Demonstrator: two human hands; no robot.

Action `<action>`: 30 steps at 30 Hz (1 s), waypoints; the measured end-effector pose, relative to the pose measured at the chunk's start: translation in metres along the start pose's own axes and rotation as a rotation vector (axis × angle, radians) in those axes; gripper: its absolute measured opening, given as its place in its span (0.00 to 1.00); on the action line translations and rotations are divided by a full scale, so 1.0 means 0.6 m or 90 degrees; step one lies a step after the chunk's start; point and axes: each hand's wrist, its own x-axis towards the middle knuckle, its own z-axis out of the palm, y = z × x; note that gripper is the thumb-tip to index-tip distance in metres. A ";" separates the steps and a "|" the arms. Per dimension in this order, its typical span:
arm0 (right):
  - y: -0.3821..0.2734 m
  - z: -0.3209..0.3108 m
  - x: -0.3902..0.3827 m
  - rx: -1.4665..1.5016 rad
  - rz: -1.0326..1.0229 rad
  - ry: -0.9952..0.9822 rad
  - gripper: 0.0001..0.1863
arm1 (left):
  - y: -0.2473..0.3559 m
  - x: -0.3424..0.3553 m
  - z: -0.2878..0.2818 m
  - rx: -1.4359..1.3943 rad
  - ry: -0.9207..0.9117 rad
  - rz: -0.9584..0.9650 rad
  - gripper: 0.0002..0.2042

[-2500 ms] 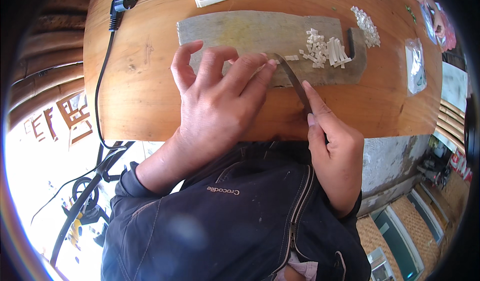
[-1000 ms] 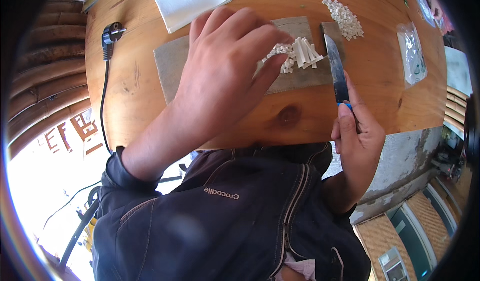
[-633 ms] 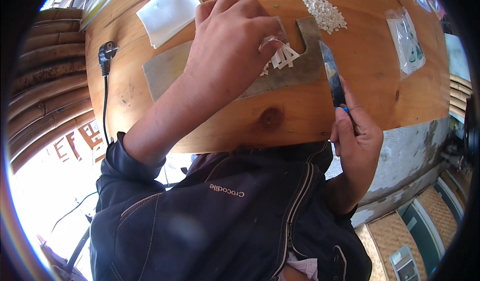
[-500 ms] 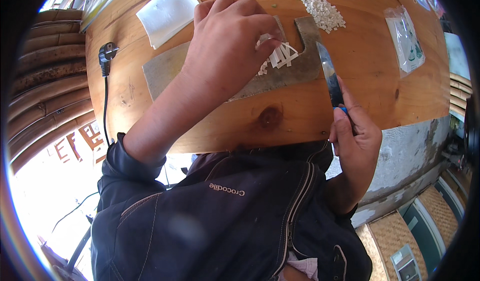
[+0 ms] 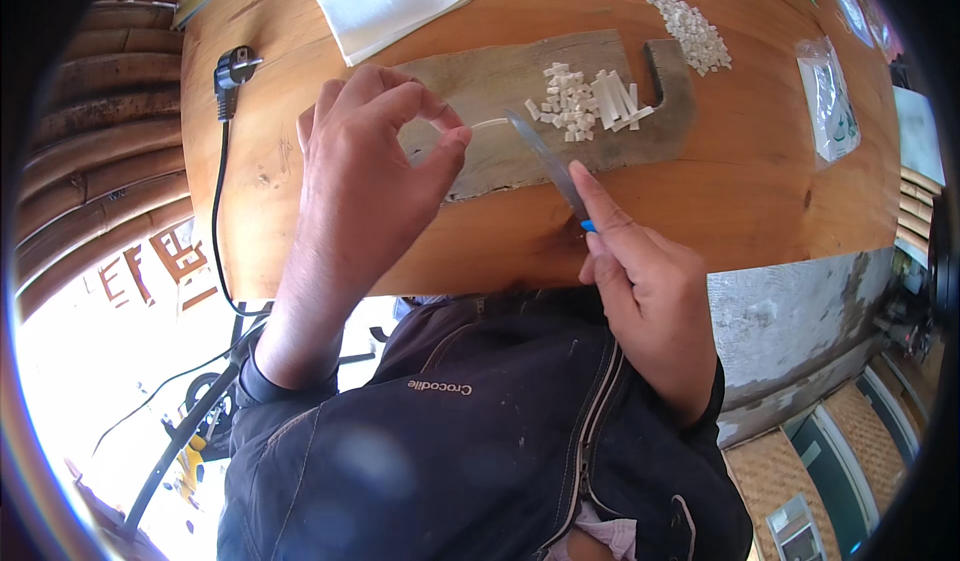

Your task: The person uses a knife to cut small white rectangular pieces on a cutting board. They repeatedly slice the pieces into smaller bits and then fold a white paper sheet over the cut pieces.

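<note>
Strip [image 5: 489, 122] in left grip [image 5: 370, 161], right end just beside knife [image 5: 550, 163].

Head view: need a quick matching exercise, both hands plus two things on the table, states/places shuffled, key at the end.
1. Left hand
2. Right hand
3. Black power plug
4. Clear plastic packet

A. Lies on the table, left of the board
B. Grips a knife
C. Lies to the right of the board
D. Pinches one end of a thin white strip

Pairs: 1-D, 2-B, 3-A, 4-C
</note>
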 end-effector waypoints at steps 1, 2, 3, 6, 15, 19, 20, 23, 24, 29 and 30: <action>-0.003 0.007 0.003 -0.026 -0.005 0.009 0.32 | 0.001 -0.005 0.001 0.004 0.005 -0.004 0.05; -0.002 0.013 0.008 -0.052 -0.009 0.018 0.32 | 0.002 -0.008 0.003 0.008 0.009 -0.007 0.05; -0.003 0.018 0.011 -0.077 -0.018 0.024 0.32 | 0.002 -0.011 0.005 0.011 0.018 -0.006 0.05; -0.008 0.016 0.014 -0.092 0.026 0.070 0.28 | 0.003 -0.015 0.013 0.019 0.038 0.004 0.05; -0.030 0.024 0.006 -0.098 0.037 0.082 0.30 | 0.001 -0.020 0.024 0.024 0.098 0.082 0.07; -0.037 0.029 0.003 -0.149 0.025 0.070 0.32 | -0.001 -0.030 0.029 0.047 0.139 0.197 0.07; -0.039 0.030 0.003 -0.161 0.023 0.062 0.33 | 0.000 -0.032 0.031 0.060 0.148 0.215 0.07; -0.038 0.038 0.003 -0.167 0.010 0.062 0.35 | -0.002 -0.036 0.036 0.100 0.123 0.217 0.14; -0.037 0.040 0.003 -0.165 0.005 0.065 0.35 | -0.002 -0.037 0.037 0.106 0.122 0.217 0.14; -0.037 0.046 0.006 -0.177 0.014 0.062 0.36 | -0.001 -0.040 0.037 0.107 0.109 0.206 0.15; -0.037 0.047 0.006 -0.179 0.017 0.063 0.37 | -0.002 -0.040 0.037 0.104 0.108 0.206 0.15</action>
